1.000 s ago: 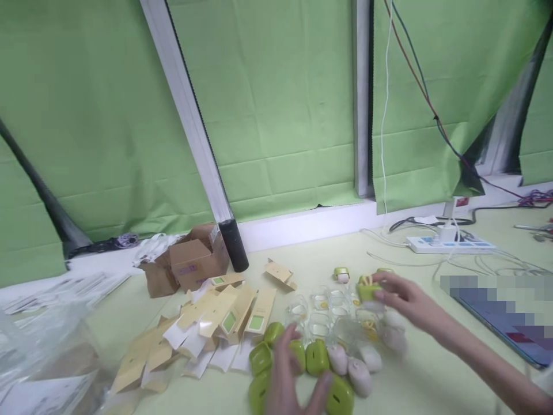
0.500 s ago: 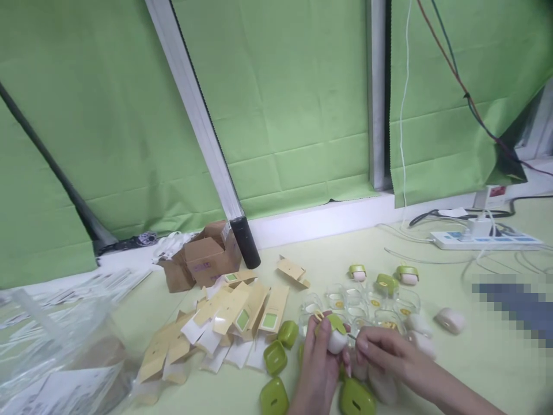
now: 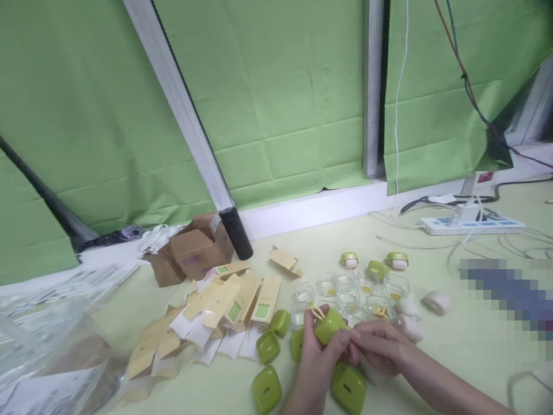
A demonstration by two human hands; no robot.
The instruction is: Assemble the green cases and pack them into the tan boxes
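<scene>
My left hand (image 3: 314,356) and my right hand (image 3: 375,347) meet low in the middle of the view, both closed round one small green case (image 3: 329,324) with a yellow loop at its top. Loose green case halves (image 3: 266,392) lie on the table just below and left of my hands. Several clear plastic shells (image 3: 341,287) stand right behind them. White rounded pieces (image 3: 436,302) lie to the right, and small green-and-white assembled pieces (image 3: 349,260) sit further back.
A heap of tan and white packaging cards (image 3: 224,308) lies to the left, with a torn brown carton (image 3: 194,251) and a black cylinder (image 3: 235,233) behind it. A clear plastic bag (image 3: 47,346) fills the lower left. A white power strip (image 3: 470,224) with cables sits back right.
My right hand came back from the far pieces with a green part. Both hands then joined over it, and the white piece held half a second ago is now covered by green.
</scene>
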